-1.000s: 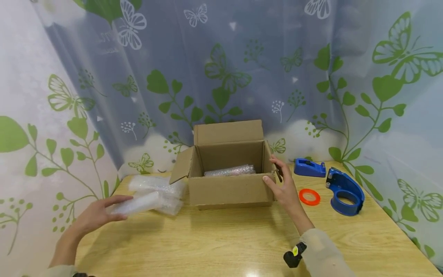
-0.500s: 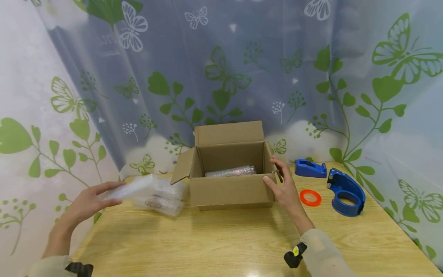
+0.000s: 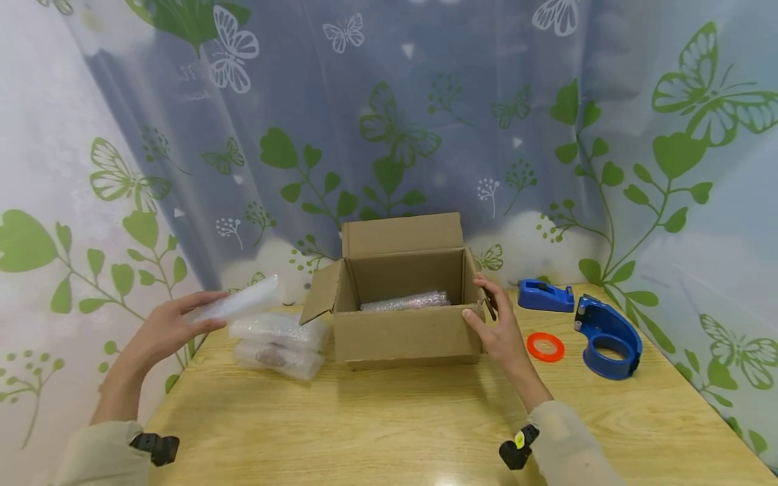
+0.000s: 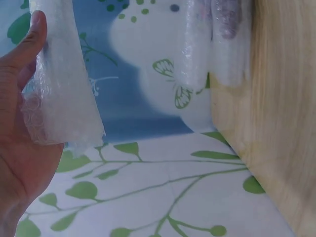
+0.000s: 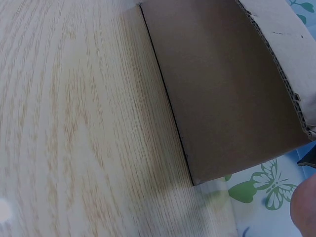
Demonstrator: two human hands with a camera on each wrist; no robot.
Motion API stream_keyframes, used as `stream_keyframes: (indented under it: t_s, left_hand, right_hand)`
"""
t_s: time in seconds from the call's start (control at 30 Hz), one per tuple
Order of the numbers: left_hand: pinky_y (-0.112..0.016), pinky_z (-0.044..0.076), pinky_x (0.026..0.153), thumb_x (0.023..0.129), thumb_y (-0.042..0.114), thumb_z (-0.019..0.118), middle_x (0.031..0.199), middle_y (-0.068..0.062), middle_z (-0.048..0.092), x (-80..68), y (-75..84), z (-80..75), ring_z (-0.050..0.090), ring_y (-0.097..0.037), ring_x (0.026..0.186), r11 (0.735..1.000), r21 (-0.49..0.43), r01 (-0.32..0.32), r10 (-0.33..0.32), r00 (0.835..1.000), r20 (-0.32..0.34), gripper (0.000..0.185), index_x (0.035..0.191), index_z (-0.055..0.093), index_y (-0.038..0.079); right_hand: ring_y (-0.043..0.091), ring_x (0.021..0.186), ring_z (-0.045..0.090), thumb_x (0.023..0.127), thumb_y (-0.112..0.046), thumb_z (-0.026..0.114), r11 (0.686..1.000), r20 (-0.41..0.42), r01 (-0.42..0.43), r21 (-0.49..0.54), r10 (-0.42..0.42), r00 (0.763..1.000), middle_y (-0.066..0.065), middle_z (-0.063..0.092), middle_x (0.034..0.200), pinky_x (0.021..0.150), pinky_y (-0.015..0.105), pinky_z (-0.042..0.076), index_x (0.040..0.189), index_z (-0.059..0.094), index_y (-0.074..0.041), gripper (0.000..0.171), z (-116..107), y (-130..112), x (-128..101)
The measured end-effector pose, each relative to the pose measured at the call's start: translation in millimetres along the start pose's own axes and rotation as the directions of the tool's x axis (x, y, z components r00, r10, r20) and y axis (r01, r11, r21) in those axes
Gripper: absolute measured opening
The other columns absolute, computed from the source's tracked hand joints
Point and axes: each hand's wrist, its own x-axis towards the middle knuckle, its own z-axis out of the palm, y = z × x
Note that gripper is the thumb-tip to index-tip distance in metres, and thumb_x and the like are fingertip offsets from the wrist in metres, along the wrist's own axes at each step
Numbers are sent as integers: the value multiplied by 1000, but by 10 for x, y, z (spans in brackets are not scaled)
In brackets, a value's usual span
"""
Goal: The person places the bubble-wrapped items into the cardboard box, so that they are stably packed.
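Note:
My left hand (image 3: 167, 331) holds a bubble-wrapped packet (image 3: 240, 302) between thumb and fingers, tilted and raised above the table's left side. The left wrist view shows the thumb along the packet (image 4: 66, 84). Just below it, more bubble-wrapped packets (image 3: 279, 329) lie stacked left of the cardboard box (image 3: 407, 337). The box stands with its top flaps spread, and another bubble-wrapped item (image 3: 404, 301) rests inside. My right hand (image 3: 501, 334) grips the box's right front corner, thumb on the front panel and fingers over the right side. In the right wrist view, the fingers are mostly out of frame.
Right of the box lie an orange-red tape ring (image 3: 545, 346), a small blue tape dispenser (image 3: 545, 295) and a larger blue tape cutter (image 3: 610, 341). A patterned curtain (image 3: 395, 135) hangs behind the wooden table (image 3: 377, 425).
My left hand has lifted its packet up and away from the pile, exposing the stacked packets below. My right hand has stayed on the box, which has not moved.

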Motion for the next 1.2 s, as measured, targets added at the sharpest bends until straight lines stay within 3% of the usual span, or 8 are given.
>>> stream_keyframes:
  t_s: [0.17,0.37,0.57,0.7,0.97,1.2]
  left_hand:
    - [-68,46,96,97,46,73,151,-25,52,193,140,-8,50,-52,133,999,12,-52,52,999,-3,61,150,58,19]
    - [-63,48,95,97,53,71,156,-19,50,363,364,16,54,-46,131,999,-7,-41,42,999,12,63,151,57,26]
    - [-69,38,109,97,51,72,158,-13,49,537,578,131,41,-45,145,997,-30,-68,69,998,16,60,150,58,26]
    - [-67,34,114,97,44,74,155,-13,53,625,700,205,40,-43,146,994,-60,-96,97,995,10,57,148,60,23]
    - [-64,38,113,95,47,76,152,-12,57,821,922,375,47,-41,143,988,-23,-154,154,988,0,59,147,62,22]
    - [-62,40,113,94,44,77,150,-13,58,918,1088,545,49,-40,141,980,-72,-187,188,982,17,60,146,63,19]
  right_hand:
    - [36,155,26,100,-4,67,1000,-6,5,8,-5,1000,11,31,167,125,60,20,152,44,-5,57,-8,-41,6]
    - [34,155,27,100,-4,67,1000,-4,14,16,-14,1000,10,32,167,126,58,20,152,44,-5,56,5,2,4]
    - [33,155,27,101,-6,66,1000,-13,14,15,-14,1000,8,33,167,126,58,19,151,46,-8,54,7,-24,-5]
    - [34,156,26,102,-5,66,1000,-6,21,11,-21,1000,9,32,167,126,58,18,151,45,-4,53,13,-18,-5]
    - [31,156,26,102,-7,66,1000,-11,-10,-4,10,1000,6,32,168,127,56,19,151,45,-6,54,-8,-14,-6]
    - [32,156,26,102,-6,66,1000,5,10,12,-10,1000,7,32,168,126,57,19,151,44,-3,54,1,-21,-5]
